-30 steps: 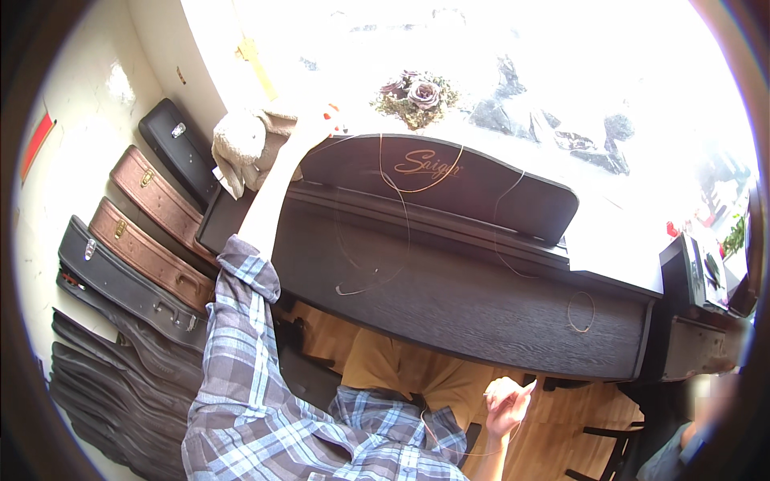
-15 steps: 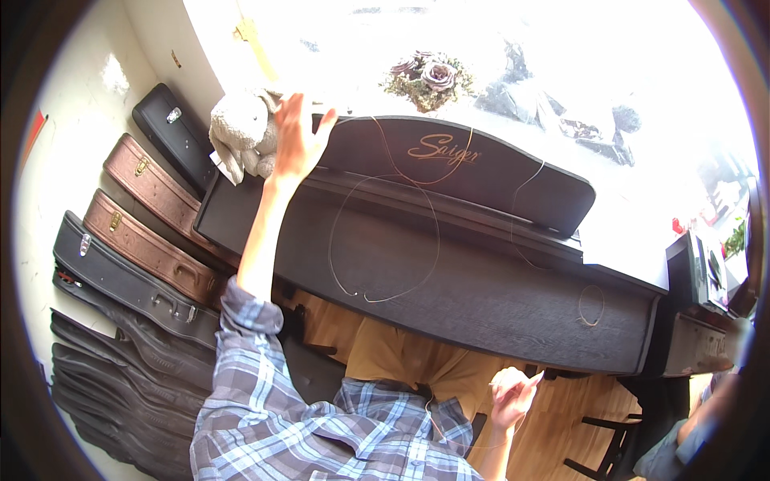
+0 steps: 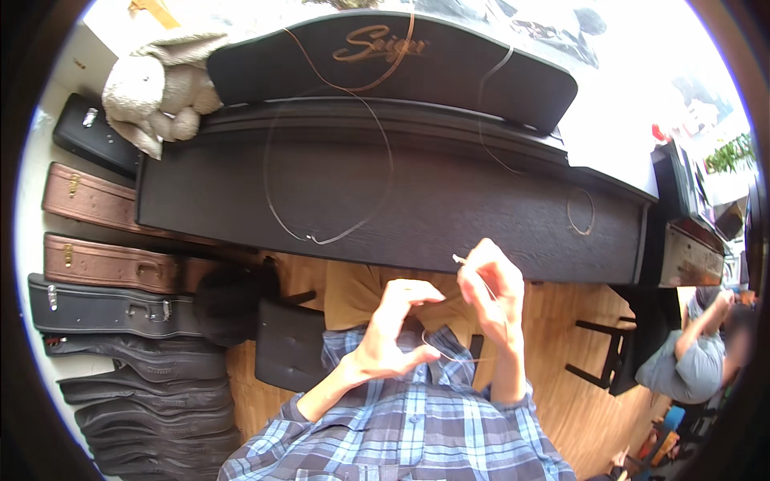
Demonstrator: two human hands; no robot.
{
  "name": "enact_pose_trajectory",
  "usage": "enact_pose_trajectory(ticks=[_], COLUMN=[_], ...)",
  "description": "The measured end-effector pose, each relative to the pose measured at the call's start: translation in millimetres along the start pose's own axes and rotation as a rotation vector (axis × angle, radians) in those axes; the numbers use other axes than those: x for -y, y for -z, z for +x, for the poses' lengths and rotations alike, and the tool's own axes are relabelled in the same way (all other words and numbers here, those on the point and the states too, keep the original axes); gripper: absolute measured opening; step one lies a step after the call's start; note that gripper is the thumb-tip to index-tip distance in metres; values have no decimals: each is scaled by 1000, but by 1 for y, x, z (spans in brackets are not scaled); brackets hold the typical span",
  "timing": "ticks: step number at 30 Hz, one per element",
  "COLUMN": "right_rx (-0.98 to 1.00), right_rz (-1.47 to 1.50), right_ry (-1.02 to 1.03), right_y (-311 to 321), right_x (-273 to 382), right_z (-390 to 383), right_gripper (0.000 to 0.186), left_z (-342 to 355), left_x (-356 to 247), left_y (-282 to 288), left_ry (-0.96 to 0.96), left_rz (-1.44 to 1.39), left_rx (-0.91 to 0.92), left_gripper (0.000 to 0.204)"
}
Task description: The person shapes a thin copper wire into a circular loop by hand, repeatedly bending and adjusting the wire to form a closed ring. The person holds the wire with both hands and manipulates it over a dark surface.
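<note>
My right hand [image 3: 495, 295] is closed in a pinch on a thin instrument string [image 3: 453, 358]. A small pale end pokes out past the fingertips, and the rest curves down in front of my shirt. Beside it, my left hand [image 3: 385, 333] is held with thumb and fingers apart, nothing between them. The string's loop passes close to that thumb; I cannot tell whether they touch. On the dark piano lid lies a large looped string [image 3: 391, 144]. A copper-coloured string [image 3: 353, 88] drapes over the music rest, a thin string [image 3: 481, 120] hangs farther right, and a small coil [image 3: 592, 212] lies at the right.
A plush rabbit [image 3: 136, 92] sits on the left end of the piano [image 3: 449, 200]. Brown and black instrument cases [image 3: 112, 264] line the left wall. A black stool [image 3: 289, 345] stands left of my legs. Another person [image 3: 690, 361] sits at the far right.
My left hand has come down from beside the plush rabbit to in front of my chest. My right hand has risen toward the piano's edge, still pinching the string. The view has tilted down.
</note>
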State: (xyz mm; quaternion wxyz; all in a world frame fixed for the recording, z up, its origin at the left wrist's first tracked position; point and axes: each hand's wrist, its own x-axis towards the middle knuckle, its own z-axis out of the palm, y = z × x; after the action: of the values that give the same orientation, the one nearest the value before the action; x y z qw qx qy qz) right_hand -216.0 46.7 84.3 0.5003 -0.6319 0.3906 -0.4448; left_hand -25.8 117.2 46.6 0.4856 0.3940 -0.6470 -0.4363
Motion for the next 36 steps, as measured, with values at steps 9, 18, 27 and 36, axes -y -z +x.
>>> enact_pose_trajectory(ticks=[9, 18, 27, 36], right_rx=[-81, -63, -289, -253], right_rz=[-239, -234, -19, -63], right_ry=[366, 398, 386, 200], right_y=[-6, 11, 3, 46], right_x=[34, 48, 26, 22], right_z=[51, 49, 48, 69], right_gripper=[32, 32, 30, 14], left_z=[29, 58, 85, 110], left_x=[-20, -36, -41, -35], left_y=[2, 10, 9, 35], left_ry=[181, -84, 197, 111], left_rz=[-276, -120, -221, -24], left_rx=[442, -213, -47, -97], left_gripper=[41, 34, 13, 21])
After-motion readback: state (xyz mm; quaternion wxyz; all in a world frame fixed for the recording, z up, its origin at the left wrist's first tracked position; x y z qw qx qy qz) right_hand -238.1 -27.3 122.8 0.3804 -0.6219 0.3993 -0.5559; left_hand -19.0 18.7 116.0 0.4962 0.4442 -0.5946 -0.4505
